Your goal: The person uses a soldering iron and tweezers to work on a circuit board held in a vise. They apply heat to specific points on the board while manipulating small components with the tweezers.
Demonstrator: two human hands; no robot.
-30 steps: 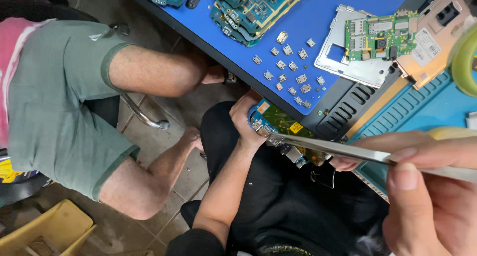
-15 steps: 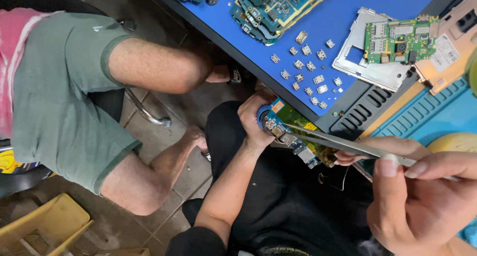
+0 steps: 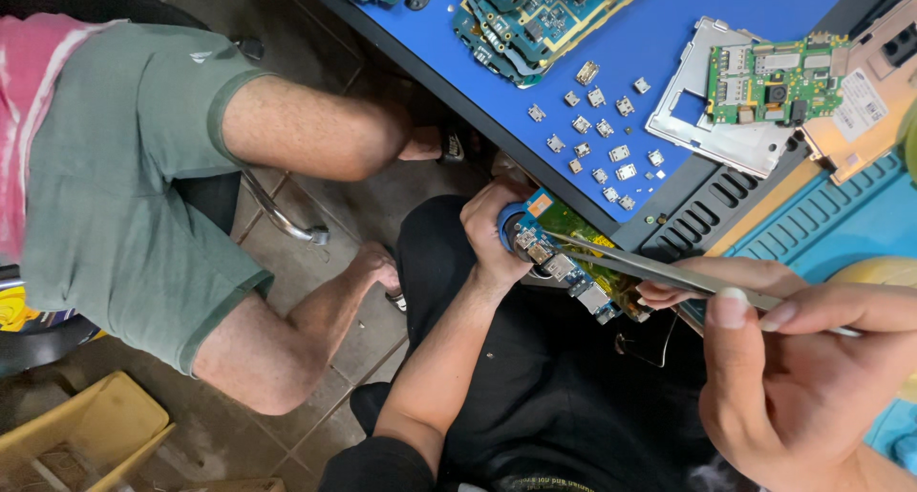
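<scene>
Left hand (image 3: 497, 234) is wrapped around one end of a circuit board (image 3: 573, 267) (held over the lap). Right hand (image 3: 802, 377) pinches tweezers (image 3: 650, 269), tips touching the board.

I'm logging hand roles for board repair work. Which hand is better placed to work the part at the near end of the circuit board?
Probably the right hand: it grips the tweezers, tips at the circuit board. The left hand is occupied holding that board.
</scene>
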